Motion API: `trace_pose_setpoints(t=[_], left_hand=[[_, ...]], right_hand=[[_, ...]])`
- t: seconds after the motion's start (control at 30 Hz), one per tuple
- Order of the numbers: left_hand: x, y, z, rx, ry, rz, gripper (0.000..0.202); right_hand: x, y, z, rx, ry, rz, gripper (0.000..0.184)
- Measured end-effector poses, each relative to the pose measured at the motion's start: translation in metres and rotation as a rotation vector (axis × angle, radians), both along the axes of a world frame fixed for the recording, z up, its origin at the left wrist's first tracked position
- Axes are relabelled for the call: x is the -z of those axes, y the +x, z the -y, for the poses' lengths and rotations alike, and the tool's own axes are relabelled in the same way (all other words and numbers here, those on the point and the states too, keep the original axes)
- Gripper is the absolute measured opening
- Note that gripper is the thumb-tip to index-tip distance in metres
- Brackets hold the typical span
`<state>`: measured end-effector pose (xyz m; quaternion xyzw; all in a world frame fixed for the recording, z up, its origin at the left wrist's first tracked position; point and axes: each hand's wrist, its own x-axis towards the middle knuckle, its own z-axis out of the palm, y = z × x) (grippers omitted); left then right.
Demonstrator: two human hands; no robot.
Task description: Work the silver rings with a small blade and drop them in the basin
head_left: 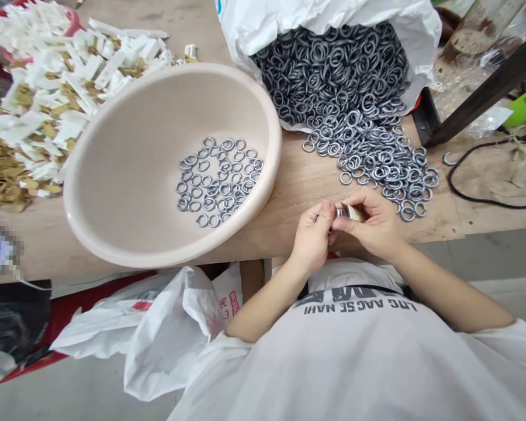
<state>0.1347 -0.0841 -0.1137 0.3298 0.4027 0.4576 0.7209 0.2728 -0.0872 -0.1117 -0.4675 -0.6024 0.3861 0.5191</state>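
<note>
In the head view, my left hand [312, 237] and my right hand [380, 227] meet at the table's front edge, close to my body. The left thumb and fingers pinch a grey metal ring [339, 211], mostly covered by the fingertips. My right hand is closed around a small cream piece with a shiny dark edge [354, 214], touching the ring; its exact kind is hidden. Just beyond my hands lies a spilled pile of metal rings [372, 152]. To the left stands a large beige basin [114, 175] with many similar rings lying at its right side.
A white sack [289, 14] full of rings lies open at the back. White and tan plastic pieces [79, 88] heap at the left. A dark metal bar [477, 93] and black cable [473, 199] are on the right. White bags [170, 333] hang below the table edge.
</note>
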Motion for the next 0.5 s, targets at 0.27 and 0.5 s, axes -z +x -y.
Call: trace_pose_setpoints(t=[0.27, 0.5], left_hand=[[-0.009, 0.002, -0.004, -0.063, -0.09, 0.035, 0.065], [-0.011, 0.005, -0.002, -0.087, -0.128, 0.041, 0.064]], right_hand=[[-0.014, 0.009, 0.01, -0.033, 0.112, 0.527, 0.044], [-0.015, 0.004, 0.015, 0.002, 0.179, 0.716, 0.045]])
